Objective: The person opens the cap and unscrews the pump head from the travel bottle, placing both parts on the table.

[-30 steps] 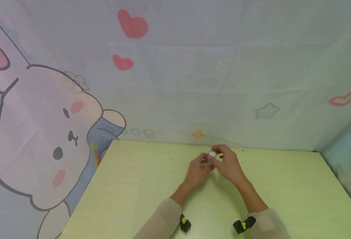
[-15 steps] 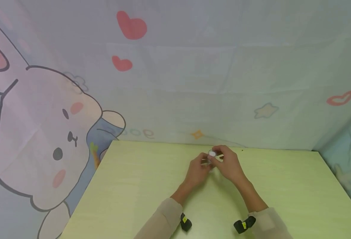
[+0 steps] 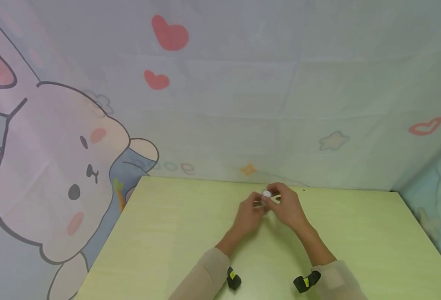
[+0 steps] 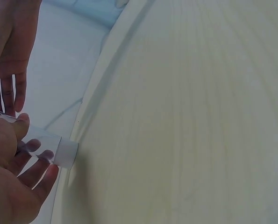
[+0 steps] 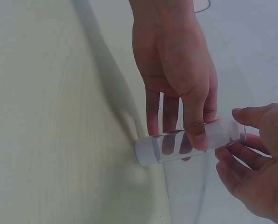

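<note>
Both hands are at a small clear cylindrical bottle [image 3: 266, 193], near the table's back edge. In the right wrist view its body [image 5: 217, 135] is transparent with a whitish section, and a white end piece [image 5: 147, 151] is at the lower end. My left hand [image 3: 247, 216] grips the body, its thumb [image 5: 198, 137] on one side and fingers visible through the clear wall. At the top end my right hand [image 3: 289, 207] pinches the rim between thumb and fingers. The bottle is roughly upright; whether its white end touches the table cannot be told.
The pale yellow-green table [image 3: 168, 233] spreads around both arms. Behind it hangs a cloth backdrop [image 3: 220, 125] with a printed rabbit [image 3: 63, 166] and hearts. Black wrist cameras [image 3: 233, 279] sit by the sleeves.
The head view has shifted slightly. Both hands keep the same place and hold on the bottle, with no clear movement of it.
</note>
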Demonstrator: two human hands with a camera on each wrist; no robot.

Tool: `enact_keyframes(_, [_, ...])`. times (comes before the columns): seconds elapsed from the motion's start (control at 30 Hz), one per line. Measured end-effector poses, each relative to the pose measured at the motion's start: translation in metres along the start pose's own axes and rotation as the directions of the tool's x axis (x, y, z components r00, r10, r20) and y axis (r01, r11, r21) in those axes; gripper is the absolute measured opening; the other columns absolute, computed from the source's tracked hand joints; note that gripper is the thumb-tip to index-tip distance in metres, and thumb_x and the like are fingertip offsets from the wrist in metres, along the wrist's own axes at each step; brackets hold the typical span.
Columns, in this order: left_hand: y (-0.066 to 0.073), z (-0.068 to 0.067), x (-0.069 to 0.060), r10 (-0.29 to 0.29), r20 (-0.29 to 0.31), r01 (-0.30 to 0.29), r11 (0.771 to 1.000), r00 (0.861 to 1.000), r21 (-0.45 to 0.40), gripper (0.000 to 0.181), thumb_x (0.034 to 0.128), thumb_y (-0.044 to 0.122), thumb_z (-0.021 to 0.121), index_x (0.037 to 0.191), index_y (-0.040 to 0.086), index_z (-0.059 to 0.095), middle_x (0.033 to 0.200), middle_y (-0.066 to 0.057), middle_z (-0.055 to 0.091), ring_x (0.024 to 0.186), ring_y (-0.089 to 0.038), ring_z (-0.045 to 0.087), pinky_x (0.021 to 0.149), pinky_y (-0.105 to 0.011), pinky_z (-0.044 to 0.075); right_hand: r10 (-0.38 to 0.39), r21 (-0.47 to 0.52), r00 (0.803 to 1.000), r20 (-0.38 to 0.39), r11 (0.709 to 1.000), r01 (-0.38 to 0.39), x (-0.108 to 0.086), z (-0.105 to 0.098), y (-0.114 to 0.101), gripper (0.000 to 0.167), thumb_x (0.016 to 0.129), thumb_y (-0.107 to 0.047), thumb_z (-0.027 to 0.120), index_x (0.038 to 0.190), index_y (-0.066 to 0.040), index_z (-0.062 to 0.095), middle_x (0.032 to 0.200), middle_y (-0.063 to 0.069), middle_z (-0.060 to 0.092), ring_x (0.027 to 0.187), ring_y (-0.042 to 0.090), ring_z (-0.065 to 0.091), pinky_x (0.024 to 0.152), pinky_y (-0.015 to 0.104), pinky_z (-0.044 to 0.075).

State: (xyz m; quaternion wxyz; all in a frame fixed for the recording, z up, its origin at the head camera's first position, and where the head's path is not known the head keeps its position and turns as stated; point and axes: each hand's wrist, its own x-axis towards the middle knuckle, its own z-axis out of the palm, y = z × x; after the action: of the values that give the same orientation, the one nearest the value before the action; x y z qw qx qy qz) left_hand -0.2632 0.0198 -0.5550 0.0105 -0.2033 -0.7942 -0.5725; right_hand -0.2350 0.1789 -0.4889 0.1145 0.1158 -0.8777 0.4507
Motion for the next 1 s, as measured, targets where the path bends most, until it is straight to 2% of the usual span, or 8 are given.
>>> enact_keyframes(0.13, [-0.0017, 0.0009, -0.0007, 0.001, -0.006, -0.001, 1.000, 1.000, 0.000, 0.021, 0.1032, 0.018, 0.073, 0.120, 0.009, 0.063, 0.131, -0.011, 0.071, 0.122, -0.029, 0.070, 0.097, -0.028, 0.059, 0.021, 0.019, 1.000, -0.008, 1.000, -0.021, -0.0008, 0.0016, 0.0002, 0.030, 0.100, -0.012, 0.076, 0.124, 0.001, 0.064, 0.116, 0.015, 0.070, 0.114, 0.035, 0.065, 0.099, 0.055, 0.056])
enact_keyframes(0.37, [-0.0048, 0.0031, -0.0021, 0.050, -0.010, -0.050, 0.999, 0.999, -0.020, 0.019, 0.1029, 0.012, 0.072, 0.118, 0.006, 0.062, 0.129, -0.014, 0.071, 0.119, -0.032, 0.071, 0.095, -0.027, 0.060, 0.079, 0.025, 0.997, -0.012, 0.997, -0.078, -0.0041, 0.0028, 0.0019, 0.034, 0.100, -0.015, 0.077, 0.125, 0.001, 0.061, 0.120, 0.017, 0.069, 0.120, 0.039, 0.064, 0.103, 0.054, 0.055])
enact_keyframes(0.47, [-0.0037, 0.0025, -0.0023, 0.039, -0.008, -0.039, 0.999, 0.999, -0.028, 0.019, 0.1027, 0.012, 0.073, 0.118, 0.006, 0.062, 0.130, -0.013, 0.071, 0.119, -0.032, 0.071, 0.094, -0.026, 0.060, 0.091, 0.030, 0.996, -0.021, 0.995, -0.090, -0.0043, 0.0036, 0.0021, 0.033, 0.099, -0.015, 0.078, 0.123, 0.000, 0.061, 0.120, 0.017, 0.069, 0.120, 0.040, 0.064, 0.104, 0.055, 0.055])
enact_keyframes(0.7, [-0.0028, 0.0003, -0.0017, -0.013, -0.010, 0.013, 0.998, 1.000, -0.054, 0.022, 0.1016, 0.016, 0.075, 0.119, 0.009, 0.064, 0.131, -0.012, 0.071, 0.121, -0.031, 0.070, 0.095, -0.027, 0.059, 0.051, 0.027, 0.998, -0.033, 0.998, -0.051, -0.0028, 0.0060, 0.0014, 0.031, 0.098, -0.013, 0.078, 0.120, 0.002, 0.062, 0.116, 0.017, 0.069, 0.115, 0.038, 0.065, 0.102, 0.053, 0.056])
enact_keyframes(0.87, [-0.0034, -0.0012, -0.0002, -0.043, 0.004, 0.043, 0.998, 0.999, -0.043, 0.022, 0.1022, 0.022, 0.075, 0.119, 0.012, 0.065, 0.134, -0.011, 0.070, 0.123, -0.030, 0.070, 0.097, -0.031, 0.060, 0.039, 0.013, 0.999, -0.028, 0.999, -0.038, -0.0014, 0.0036, 0.0034, 0.031, 0.098, -0.015, 0.079, 0.120, 0.001, 0.063, 0.113, 0.015, 0.070, 0.113, 0.036, 0.065, 0.102, 0.052, 0.056])
enact_keyframes(1.0, [-0.0030, -0.0027, -0.0004, -0.042, 0.020, 0.042, 0.999, 0.999, -0.035, 0.021, 0.1040, 0.021, 0.072, 0.121, 0.011, 0.064, 0.135, -0.011, 0.070, 0.124, -0.030, 0.069, 0.097, -0.032, 0.060, 0.034, -0.003, 0.999, -0.012, 0.999, -0.034, 0.0001, 0.0010, 0.0050, 0.032, 0.098, -0.017, 0.079, 0.121, 0.000, 0.064, 0.115, 0.015, 0.070, 0.115, 0.036, 0.065, 0.103, 0.052, 0.056])
